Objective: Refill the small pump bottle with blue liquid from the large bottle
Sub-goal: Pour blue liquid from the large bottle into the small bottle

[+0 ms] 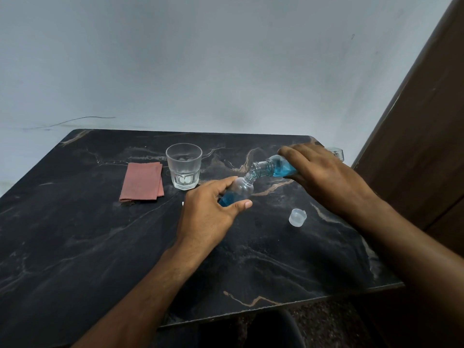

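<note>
Well, the mouths are barely matched. The left hand [208, 212] grips the small bottle [239, 190], tilted above the table [75, 247] and partly blue at its base. The right hand [324, 177] holds the big bottle [272, 168] tipped nearly flat, neck touching the small one's opening. Both necks are narrow, so I'd say a slight wobble or a sudden gush would send blue down the outside and onto the marble. The cap [297, 217] lies near; the cloth [143, 182] and glass [184, 165] sit further left.
</note>
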### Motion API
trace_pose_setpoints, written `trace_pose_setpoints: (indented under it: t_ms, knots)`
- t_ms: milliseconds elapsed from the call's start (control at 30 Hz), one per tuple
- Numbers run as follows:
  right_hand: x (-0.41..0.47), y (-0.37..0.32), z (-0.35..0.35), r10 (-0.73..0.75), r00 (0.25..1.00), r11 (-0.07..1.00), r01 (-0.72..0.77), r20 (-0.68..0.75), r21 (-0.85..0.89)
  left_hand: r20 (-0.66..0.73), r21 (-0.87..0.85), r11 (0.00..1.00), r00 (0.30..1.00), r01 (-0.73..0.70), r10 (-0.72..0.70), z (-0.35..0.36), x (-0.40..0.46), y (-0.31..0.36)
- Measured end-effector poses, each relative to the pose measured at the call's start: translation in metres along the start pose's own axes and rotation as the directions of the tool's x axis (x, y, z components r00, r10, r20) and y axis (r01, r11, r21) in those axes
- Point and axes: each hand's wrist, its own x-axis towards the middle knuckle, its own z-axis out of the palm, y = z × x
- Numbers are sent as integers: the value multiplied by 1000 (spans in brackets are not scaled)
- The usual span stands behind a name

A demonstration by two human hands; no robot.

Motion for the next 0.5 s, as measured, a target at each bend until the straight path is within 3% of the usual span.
trace_pose_setpoints:
  t_ms: [500]
  knots:
    - [1, 0, 2, -12, 1000, 1000, 12, -15, -11, -2, 2, 1000, 1000, -3, 3, -1, 1, -1]
